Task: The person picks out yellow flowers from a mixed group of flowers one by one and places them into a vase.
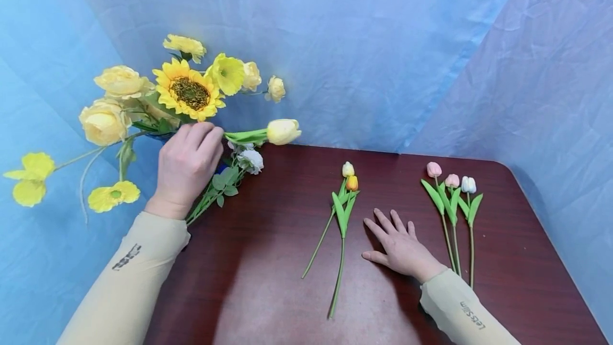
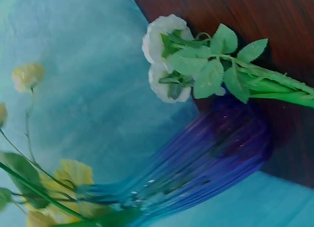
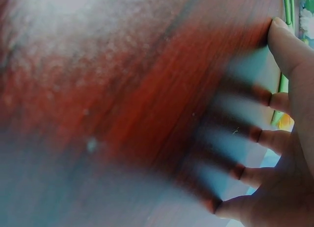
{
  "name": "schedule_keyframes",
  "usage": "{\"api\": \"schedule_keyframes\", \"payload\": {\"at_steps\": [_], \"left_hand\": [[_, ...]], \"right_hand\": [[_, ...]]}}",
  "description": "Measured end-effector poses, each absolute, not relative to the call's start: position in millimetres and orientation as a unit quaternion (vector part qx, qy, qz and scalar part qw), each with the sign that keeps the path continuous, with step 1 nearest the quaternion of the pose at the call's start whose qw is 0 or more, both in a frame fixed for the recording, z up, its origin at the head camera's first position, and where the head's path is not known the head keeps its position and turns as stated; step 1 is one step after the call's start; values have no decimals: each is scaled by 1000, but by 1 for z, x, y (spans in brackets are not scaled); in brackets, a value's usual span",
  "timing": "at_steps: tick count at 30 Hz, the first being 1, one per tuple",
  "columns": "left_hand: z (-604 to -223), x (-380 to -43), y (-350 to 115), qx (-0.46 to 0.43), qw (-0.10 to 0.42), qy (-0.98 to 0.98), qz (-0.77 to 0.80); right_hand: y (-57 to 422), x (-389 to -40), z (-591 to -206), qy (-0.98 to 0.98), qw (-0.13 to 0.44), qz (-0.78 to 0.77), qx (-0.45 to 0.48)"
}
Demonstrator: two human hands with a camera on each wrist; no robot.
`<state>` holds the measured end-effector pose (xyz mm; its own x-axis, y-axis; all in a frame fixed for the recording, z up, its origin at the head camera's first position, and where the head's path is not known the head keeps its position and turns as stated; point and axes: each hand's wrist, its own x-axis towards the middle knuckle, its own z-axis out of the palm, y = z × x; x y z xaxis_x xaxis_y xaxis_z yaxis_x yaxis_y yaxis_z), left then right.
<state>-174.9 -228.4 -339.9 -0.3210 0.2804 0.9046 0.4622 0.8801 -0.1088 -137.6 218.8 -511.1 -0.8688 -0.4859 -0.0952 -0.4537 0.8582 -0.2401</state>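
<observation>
Your left hand (image 1: 188, 166) pinches the stem of a pale yellow tulip (image 1: 282, 131) near the bouquet (image 1: 187, 89). The fingers are curled round the green stem, and the bloom points out toward 3 o'clock from the grip, so the tulip's long axis runs nearly level, left to right. The vase (image 2: 206, 163), blue-purple ribbed glass, sits just under and behind that hand; the head view hides most of it, the left wrist view shows it touching the table edge. A white rose sprig (image 1: 249, 159) lies on the table at about 4 o'clock from your left hand, just beside the vase.

Your right hand (image 1: 399, 246) rests flat on the table (image 1: 268, 292), fingers straight and spread, holding nothing. Two tulips (image 1: 346, 196) lie just beside it at 10 o'clock, stems running toward 6 o'clock. Three more tulips (image 1: 452, 196) lie near it at 2 o'clock, also heads away from you. Your right hand is the nearer one to both loose groups.
</observation>
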Motion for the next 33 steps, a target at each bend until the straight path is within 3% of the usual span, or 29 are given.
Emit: {"api": "schedule_keyframes", "payload": {"at_steps": [6,13,27,33], "left_hand": [[-335,-180,-242,-136,553,-802,-181],[-315,-180,-257,-15,529,-788,-315],[-343,-178,-285,86,403,-879,-240],[-357,-177,-292,69,427,-885,-172]], "right_hand": [[220,-136,-510,961,80,-108,-243],[226,-135,-505,960,87,-102,-247],[245,-119,-498,979,61,-73,-182],[256,-114,-500,985,50,-71,-149]]}}
